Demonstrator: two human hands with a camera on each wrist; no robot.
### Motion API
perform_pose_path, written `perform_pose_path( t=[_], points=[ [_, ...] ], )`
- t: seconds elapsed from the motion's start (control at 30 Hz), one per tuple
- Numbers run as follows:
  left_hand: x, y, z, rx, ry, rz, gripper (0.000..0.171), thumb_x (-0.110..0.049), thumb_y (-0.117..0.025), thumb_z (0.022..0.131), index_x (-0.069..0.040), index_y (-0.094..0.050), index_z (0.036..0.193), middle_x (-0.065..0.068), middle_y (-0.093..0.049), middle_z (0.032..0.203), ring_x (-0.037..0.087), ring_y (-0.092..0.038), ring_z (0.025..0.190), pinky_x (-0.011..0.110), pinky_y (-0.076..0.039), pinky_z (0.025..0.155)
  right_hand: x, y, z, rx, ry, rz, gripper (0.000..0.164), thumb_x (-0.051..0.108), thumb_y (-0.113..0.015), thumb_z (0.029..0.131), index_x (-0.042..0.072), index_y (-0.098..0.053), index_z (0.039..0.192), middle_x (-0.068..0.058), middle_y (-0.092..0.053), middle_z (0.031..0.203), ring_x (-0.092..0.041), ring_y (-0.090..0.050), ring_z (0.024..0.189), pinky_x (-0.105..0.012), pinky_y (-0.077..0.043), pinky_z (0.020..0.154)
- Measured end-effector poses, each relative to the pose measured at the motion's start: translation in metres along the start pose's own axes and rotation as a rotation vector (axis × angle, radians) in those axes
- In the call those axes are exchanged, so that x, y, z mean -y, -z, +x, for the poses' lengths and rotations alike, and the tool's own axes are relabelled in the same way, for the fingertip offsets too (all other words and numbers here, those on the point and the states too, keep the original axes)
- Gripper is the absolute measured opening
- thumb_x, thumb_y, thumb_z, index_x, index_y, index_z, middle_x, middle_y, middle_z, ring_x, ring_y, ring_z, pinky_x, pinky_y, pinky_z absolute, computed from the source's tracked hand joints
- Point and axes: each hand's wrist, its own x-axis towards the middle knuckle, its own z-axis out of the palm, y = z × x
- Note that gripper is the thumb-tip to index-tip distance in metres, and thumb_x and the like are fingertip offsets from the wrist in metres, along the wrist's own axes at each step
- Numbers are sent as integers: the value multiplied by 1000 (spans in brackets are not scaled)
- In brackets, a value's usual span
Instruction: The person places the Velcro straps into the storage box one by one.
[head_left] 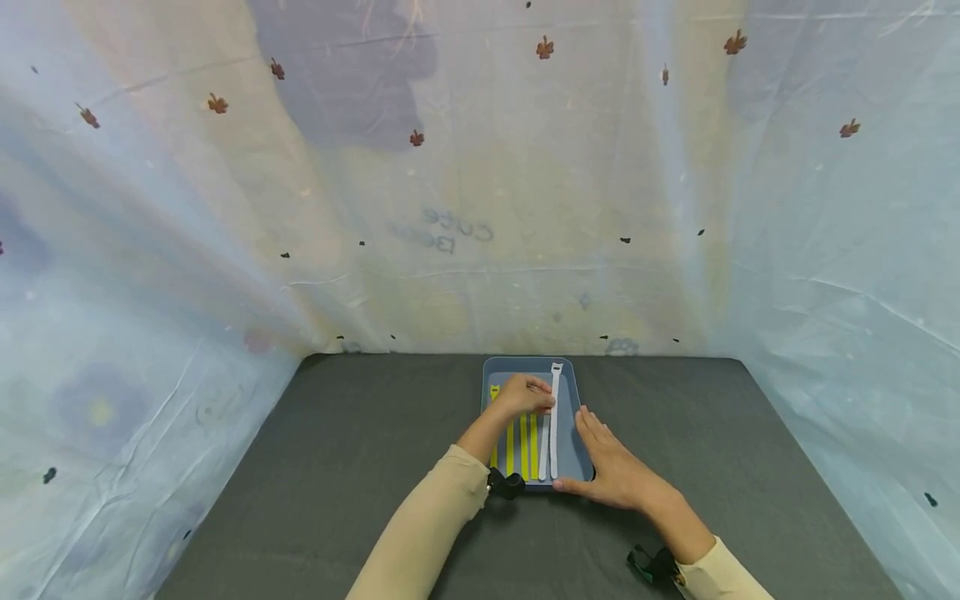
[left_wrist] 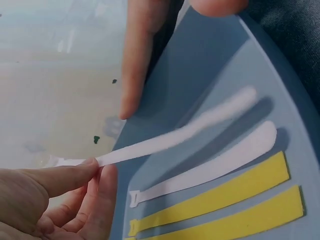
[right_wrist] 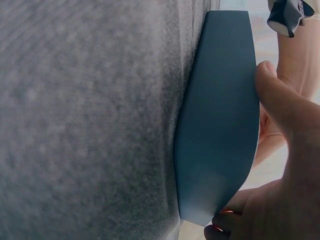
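Note:
In the head view my left hand (head_left: 523, 395) is over the blue tray (head_left: 573, 450). Its thumb and fingers pinch a white cable-tie strap (left_wrist: 155, 144) close to its slotted end; the strap's free end slants over the tray floor and casts a shadow there. Beside it lies a second white strap (left_wrist: 215, 167), flat, with yellow straps (left_wrist: 220, 197) in line to its left in the head view. My right hand (head_left: 618, 471) is at the tray's near right corner, fingers straight along the right side and thumb at the near rim.
A dark grey cloth (head_left: 375, 467) covers the table under the tray. Pale patterned sheeting (head_left: 487, 192) hangs behind the table and on both sides. Black bands (head_left: 506, 483) are worn at both wrists.

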Motion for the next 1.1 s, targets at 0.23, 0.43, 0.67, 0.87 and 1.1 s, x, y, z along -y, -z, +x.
perform_pose_path(
  t=[0.23,0.43,0.67,0.87,1.1],
  points=[
    [1,-14,3,-37,55,32,17,2,-76,97,4,-74,114,14,-77,95,23,-79,84,40,-67,86,-1,1,-1,-10,25,-11,128,73,-75,89,-9,-15,168,-29,-9,176,-48,-14,163,-67,-21,129],
    [1,-24,4,-58,63,43,16,7,-75,96,7,-74,111,15,-75,90,31,-80,88,41,-67,85,-3,2,-1,-6,40,-15,128,72,-75,90,-8,-14,168,-29,-9,177,-46,-14,163,-65,-21,130],
    [6,-32,7,-96,60,134,13,6,-78,93,3,-74,106,10,-73,84,30,-81,86,34,-68,77,-4,3,-1,-3,49,-8,128,72,-76,89,-8,-14,168,-29,-9,176,-47,-15,163,-66,-22,129],
    [10,-34,10,-102,36,165,13,7,-79,91,2,-74,102,8,-70,80,28,-80,81,33,-68,73,-6,2,0,8,39,-5,128,72,-75,90,-6,-13,169,-27,-7,177,-45,-13,164,-65,-20,130],
    [14,-37,12,-111,18,230,14,6,-81,89,0,-74,98,6,-72,78,20,-77,73,29,-66,68,-9,1,1,-1,44,0,129,72,-75,89,-7,-12,169,-28,-7,177,-47,-13,163,-67,-22,129]
  ],
)
